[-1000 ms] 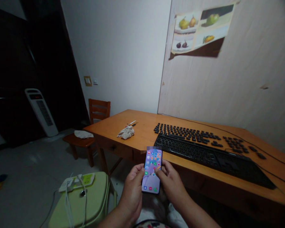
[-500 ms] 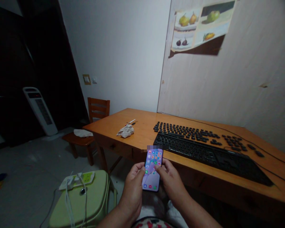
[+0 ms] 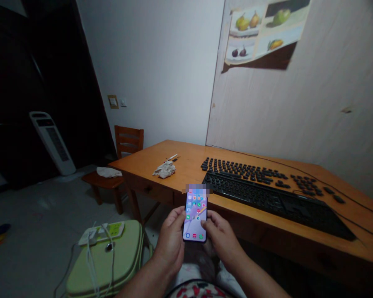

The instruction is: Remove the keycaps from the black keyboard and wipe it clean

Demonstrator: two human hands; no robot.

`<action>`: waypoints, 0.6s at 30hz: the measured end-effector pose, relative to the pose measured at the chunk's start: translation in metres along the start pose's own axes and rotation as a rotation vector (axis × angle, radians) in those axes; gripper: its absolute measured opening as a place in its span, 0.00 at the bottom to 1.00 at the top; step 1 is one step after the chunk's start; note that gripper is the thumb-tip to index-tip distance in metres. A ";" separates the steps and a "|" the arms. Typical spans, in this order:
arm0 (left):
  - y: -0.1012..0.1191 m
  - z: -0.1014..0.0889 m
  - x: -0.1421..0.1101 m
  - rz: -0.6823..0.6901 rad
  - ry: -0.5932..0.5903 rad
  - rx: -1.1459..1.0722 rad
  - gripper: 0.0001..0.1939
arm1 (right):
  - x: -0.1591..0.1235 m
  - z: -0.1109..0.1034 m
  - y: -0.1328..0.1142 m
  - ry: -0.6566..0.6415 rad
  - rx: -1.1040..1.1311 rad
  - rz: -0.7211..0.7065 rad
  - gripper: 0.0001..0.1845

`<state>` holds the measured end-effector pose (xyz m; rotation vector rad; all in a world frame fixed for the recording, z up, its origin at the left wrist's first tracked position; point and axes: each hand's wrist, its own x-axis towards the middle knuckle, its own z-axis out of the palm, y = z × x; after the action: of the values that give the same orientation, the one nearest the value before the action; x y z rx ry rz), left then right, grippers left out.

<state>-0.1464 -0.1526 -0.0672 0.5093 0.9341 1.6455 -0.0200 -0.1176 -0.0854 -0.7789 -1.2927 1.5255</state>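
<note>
I hold a lit smartphone (image 3: 195,216) upright in both hands, just in front of the wooden desk (image 3: 186,171). Its screen shows rows of app icons. My left hand (image 3: 170,242) wraps the phone's left edge with the thumb at the screen side. My right hand (image 3: 221,238) grips the right edge, its thumb touching the screen. On the desk behind lies a black keyboard frame (image 3: 276,203) with several loose black keycaps (image 3: 242,169) laid in rows beyond it.
A crumpled cloth (image 3: 164,169) and a small tool (image 3: 171,157) lie on the desk's left part. A green stool (image 3: 107,258) with a power strip and cables stands at my left. A wooden chair (image 3: 116,165), a white tower fan (image 3: 52,142) and a fruit poster (image 3: 262,33) are farther off.
The phone and both hands have shifted slightly left and a little closer to me. The screen still shows the app icons.
</note>
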 end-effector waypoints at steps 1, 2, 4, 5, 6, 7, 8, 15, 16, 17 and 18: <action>0.000 0.000 0.000 0.000 -0.003 0.001 0.20 | 0.000 0.000 0.000 0.001 -0.007 0.002 0.14; 0.000 0.000 0.000 0.002 -0.006 0.002 0.20 | 0.000 0.001 -0.001 0.002 -0.012 0.007 0.14; -0.001 0.000 0.000 0.004 -0.012 0.000 0.19 | 0.001 0.001 -0.002 0.005 -0.005 0.013 0.14; -0.001 0.000 0.001 0.005 -0.013 -0.001 0.19 | 0.001 0.002 -0.002 0.005 0.005 0.012 0.14; -0.001 0.000 0.001 0.007 -0.013 -0.002 0.18 | 0.001 0.003 -0.002 0.006 0.016 0.007 0.14; -0.001 0.001 0.001 0.010 -0.015 -0.004 0.18 | 0.001 0.003 -0.003 0.008 0.023 0.002 0.14; -0.001 0.001 0.001 0.011 -0.018 -0.007 0.18 | 0.001 0.004 -0.003 0.010 0.026 -0.002 0.14; 0.004 0.008 0.005 0.013 -0.034 -0.010 0.18 | 0.004 0.004 -0.007 0.010 0.018 -0.019 0.14; 0.005 0.009 0.006 0.017 -0.037 -0.013 0.18 | 0.005 0.003 -0.008 0.005 0.015 -0.027 0.14; 0.006 0.011 0.007 0.023 -0.040 -0.018 0.18 | 0.006 0.003 -0.010 0.003 0.011 -0.036 0.15; 0.007 0.013 0.008 0.028 -0.044 -0.026 0.18 | 0.007 0.003 -0.013 0.002 0.006 -0.045 0.15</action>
<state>-0.1437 -0.1416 -0.0552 0.5412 0.8754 1.6635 -0.0220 -0.1119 -0.0718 -0.7423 -1.2951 1.4915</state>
